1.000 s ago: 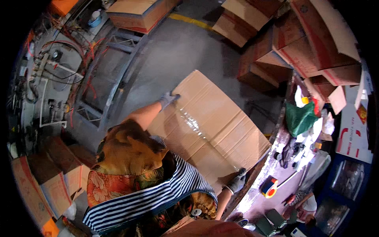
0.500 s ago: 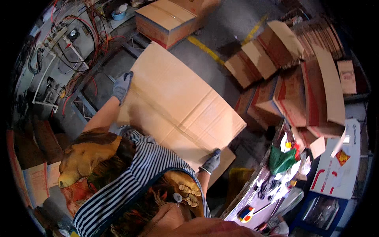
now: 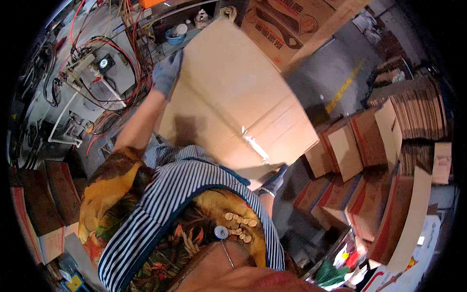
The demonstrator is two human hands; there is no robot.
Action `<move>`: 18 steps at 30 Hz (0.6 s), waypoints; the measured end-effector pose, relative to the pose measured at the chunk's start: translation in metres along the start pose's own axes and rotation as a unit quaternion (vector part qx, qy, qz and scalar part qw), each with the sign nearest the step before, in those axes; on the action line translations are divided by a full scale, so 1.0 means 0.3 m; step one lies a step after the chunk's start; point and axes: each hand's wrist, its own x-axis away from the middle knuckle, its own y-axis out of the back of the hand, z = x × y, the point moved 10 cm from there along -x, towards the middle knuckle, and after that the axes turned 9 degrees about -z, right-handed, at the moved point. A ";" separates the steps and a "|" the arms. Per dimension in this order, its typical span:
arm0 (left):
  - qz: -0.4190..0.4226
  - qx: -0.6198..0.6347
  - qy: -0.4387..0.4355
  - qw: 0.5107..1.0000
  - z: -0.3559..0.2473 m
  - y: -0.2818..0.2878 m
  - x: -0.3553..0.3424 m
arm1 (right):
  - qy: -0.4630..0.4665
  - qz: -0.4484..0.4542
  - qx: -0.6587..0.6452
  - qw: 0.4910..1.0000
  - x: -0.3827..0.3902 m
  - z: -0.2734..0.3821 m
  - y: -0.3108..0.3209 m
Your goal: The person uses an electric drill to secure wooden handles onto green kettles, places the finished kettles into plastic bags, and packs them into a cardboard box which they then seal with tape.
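Note:
A large plain brown cardboard box (image 3: 228, 82) is held up in front of my body, tilted, its broad face turned toward me. A taped seam runs across it, with a bright glare on the tape. My left hand (image 3: 168, 73), in a grey glove, grips the box's left edge near its far corner. On the near right edge, my right hand (image 3: 273, 180), also gloved in grey, is closed on the cardboard, only partly showing. The box's underside is hidden.
Printed cartons (image 3: 287, 29) stand beyond the box. Open cartons (image 3: 355, 151) and a stack of flat cardboard (image 3: 413, 107) crowd the right. A machine with hoses and cables (image 3: 92, 73) is at the left, near a blue bowl (image 3: 175, 36). More cartons (image 3: 48, 209) stand lower left.
The box has moved away from the workbench, up and slightly right in view, with both hands still on it. My view has turned: the printed cartons appear nearer and the bench has slid lower.

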 end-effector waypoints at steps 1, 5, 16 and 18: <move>-0.032 0.016 0.007 0.999 -0.057 -0.019 -0.144 | -0.005 0.009 0.040 0.999 -0.027 0.039 -0.160; 0.093 -0.075 -0.191 0.974 -0.436 -0.421 -0.647 | 0.076 0.066 0.175 0.979 -0.136 0.286 -0.786; -0.111 0.176 0.361 0.909 0.576 -0.869 -0.188 | -0.234 0.359 0.345 0.835 -0.799 -0.057 -1.254; -0.102 0.380 0.572 0.720 0.340 -1.207 0.095 | -0.242 0.252 0.284 0.893 -1.085 0.033 -1.202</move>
